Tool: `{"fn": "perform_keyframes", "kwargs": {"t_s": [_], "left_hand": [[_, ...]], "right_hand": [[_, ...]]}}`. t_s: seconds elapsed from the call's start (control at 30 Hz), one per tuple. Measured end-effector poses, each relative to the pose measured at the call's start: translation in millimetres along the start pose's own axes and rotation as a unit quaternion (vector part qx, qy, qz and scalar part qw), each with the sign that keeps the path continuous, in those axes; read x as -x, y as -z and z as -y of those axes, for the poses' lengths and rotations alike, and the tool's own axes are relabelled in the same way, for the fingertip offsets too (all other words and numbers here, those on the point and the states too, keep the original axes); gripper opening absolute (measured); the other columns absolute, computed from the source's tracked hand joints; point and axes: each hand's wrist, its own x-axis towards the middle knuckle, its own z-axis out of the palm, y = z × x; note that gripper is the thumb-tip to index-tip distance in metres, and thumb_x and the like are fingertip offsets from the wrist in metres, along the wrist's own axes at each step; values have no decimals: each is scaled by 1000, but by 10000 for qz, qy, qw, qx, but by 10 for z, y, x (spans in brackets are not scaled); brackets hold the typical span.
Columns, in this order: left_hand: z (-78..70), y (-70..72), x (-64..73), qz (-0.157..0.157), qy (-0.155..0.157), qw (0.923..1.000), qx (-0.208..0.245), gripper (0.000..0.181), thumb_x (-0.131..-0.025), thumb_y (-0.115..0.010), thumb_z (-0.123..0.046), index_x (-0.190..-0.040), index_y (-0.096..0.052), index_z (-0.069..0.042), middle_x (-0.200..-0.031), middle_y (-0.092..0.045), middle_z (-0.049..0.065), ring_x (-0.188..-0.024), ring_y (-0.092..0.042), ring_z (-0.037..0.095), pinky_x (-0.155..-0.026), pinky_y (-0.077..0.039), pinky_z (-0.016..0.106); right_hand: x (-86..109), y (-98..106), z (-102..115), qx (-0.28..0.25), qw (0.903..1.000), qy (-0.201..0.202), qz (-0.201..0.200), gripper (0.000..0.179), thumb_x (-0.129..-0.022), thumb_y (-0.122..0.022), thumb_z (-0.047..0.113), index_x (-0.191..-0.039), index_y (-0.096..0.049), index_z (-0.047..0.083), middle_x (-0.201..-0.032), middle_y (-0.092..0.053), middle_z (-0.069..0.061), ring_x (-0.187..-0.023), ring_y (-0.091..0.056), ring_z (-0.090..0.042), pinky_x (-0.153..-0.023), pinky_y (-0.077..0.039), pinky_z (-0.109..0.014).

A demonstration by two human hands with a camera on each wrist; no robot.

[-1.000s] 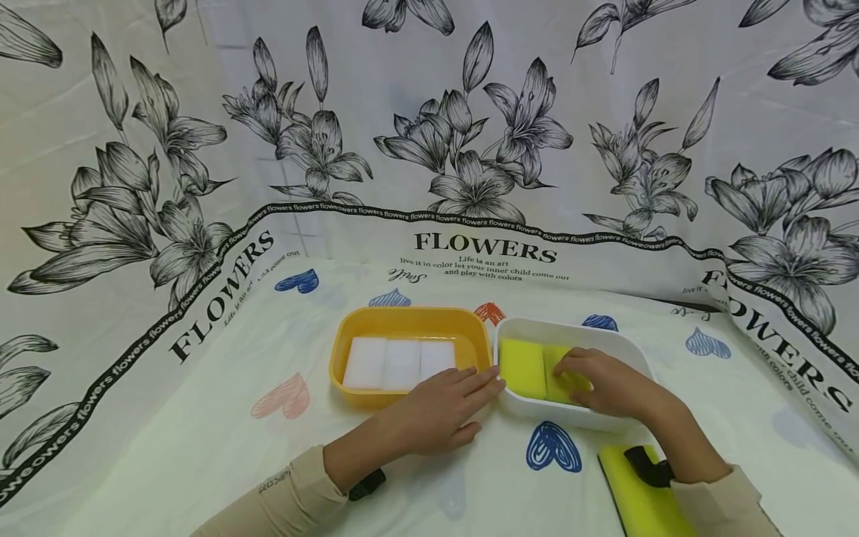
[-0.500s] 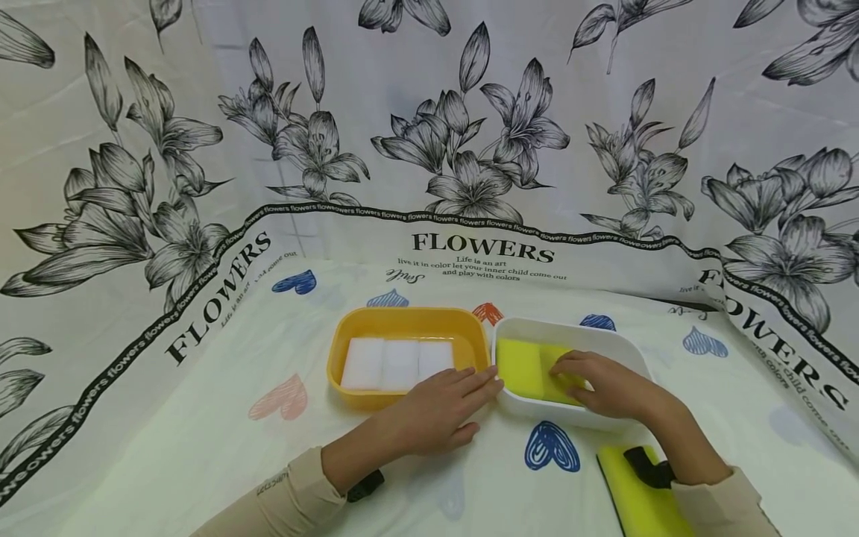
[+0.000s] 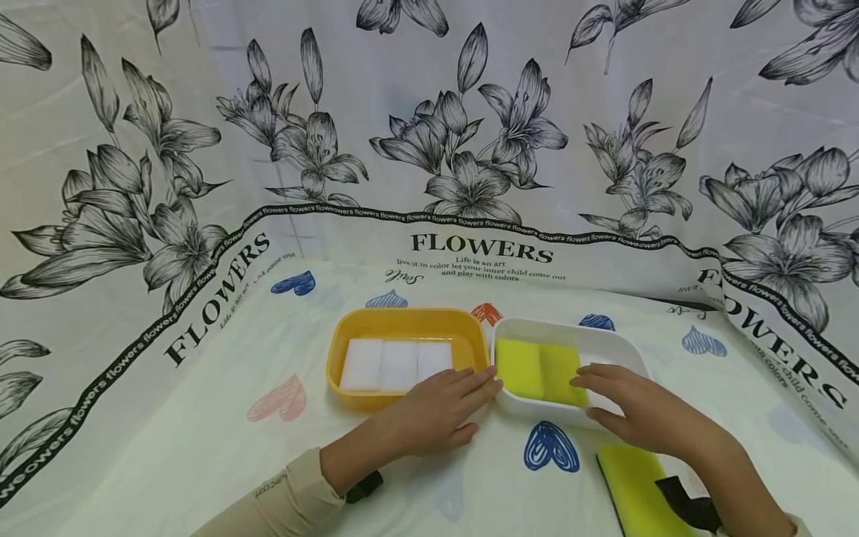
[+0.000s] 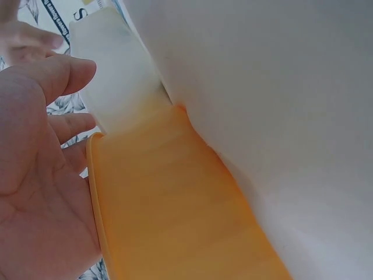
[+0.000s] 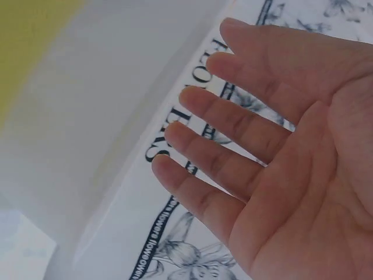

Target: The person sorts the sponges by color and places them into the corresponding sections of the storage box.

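My left hand (image 3: 439, 410) lies with straight fingers over the near right corner of the orange-yellow tray (image 3: 403, 317), its fingertips reaching the left end of the white tray (image 3: 631, 344). Three white foam blocks (image 3: 400, 365) lie side by side in the yellow tray. Two yellow sponges (image 3: 520, 369) sit side by side in the left part of the white tray. Above that tray's near right side is my right hand (image 3: 637, 406), close to the right-hand sponge (image 3: 562, 373). In the right wrist view its fingers (image 5: 227, 122) are extended and hold nothing.
Another yellow sponge (image 3: 637, 488) with a dark underside lies on the cloth near my right forearm, partly covered by the black wrist strap (image 3: 684, 503). The cloth (image 3: 201, 447) is printed with hearts. Behind it hangs a flower-patterned curtain (image 3: 403, 171).
My right hand has let go of the right-hand yellow sponge and drawn back to the right and towards me, its fingers straightening. My left hand stays where it was.
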Motion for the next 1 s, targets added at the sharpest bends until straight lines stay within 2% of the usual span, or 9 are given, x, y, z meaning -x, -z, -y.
{"fn": "perform_keyframes", "kwargs": {"t_s": [0.23, 0.37, 0.47, 0.67, 0.77, 0.9, 1.0], "left_hand": [[-11, -7, 7, -42, -18, 10000, -29, 66, -101, -57, -33, -158, -31, -12, -162, -30, 6, -142, -39, 22, -116, -31, 39], [-16, -13, 1, -50, -31, 10000, -28, 66, -101, -57, -34, -158, -32, -12, -163, -29, 6, -142, -39, 22, -115, -32, 40], [-15, -11, -1, -57, -16, 9999, -82, 66, -101, -57, -34, -158, -32, -12, -163, -29, 6, -142, -39, 21, -116, -32, 39], [-5, -7, -1, -53, -6, 9998, -173, 67, -101, -57, -35, -159, -31, -13, -163, -29, 6, -142, -38, 21, -116, -31, 39], [-3, -7, -3, -12, -3, 9999, -140, 67, -102, -57, -35, -159, -30, -13, -163, -28, 5, -142, -38, 21, -116, -31, 38], [-4, -12, -9, 9, -9, 9999, -132, 67, -101, -57, -35, -159, -30, -13, -163, -28, 5, -142, -38, 21, -116, -31, 38], [-7, -17, -14, 5, -16, 9999, -142, 67, -101, -57, -35, -159, -30, -13, -163, -28, 5, -142, -38, 21, -116, -31, 39]], "right_hand": [[245, -1, 158, -14, 10000, 29, -30, 47, -86, -80, 19, -131, -66, 19, -137, -59, -5, -123, -58, -32, -91, -54, -47], [374, -8, 168, -242, 9991, -72, 336, 50, -87, -79, 28, -134, -64, 22, -135, -59, 1, -120, -59, -29, -90, -54, -47], [445, -22, 148, -561, 9957, -243, 695, 54, -86, -79, 34, -136, -62, 24, -139, -57, -1, -122, -57, -33, -90, -53, -50], [539, -88, 146, -557, 9953, -408, 682, 58, -81, -83, 37, -135, -64, 25, -142, -54, -2, -124, -56, -34, -88, -55, -49], [561, -139, 170, -703, 9885, -952, 939, 61, -76, -86, 39, -132, -65, 31, -142, -54, 1, -125, -55, -33, -89, -54, -54], [606, -227, 171, -1159, 9696, -1691, 1339, 76, -65, -92, 40, -134, -62, 34, -148, -49, -3, -132, -46, -39, -92, -50, -60], [658, -291, 154, -1387, 9613, -1917, 1410, 88, -57, -95, 41, -137, -60, 32, -153, -44, -8, -136, -39, -45, -93, -50, -58]]}}
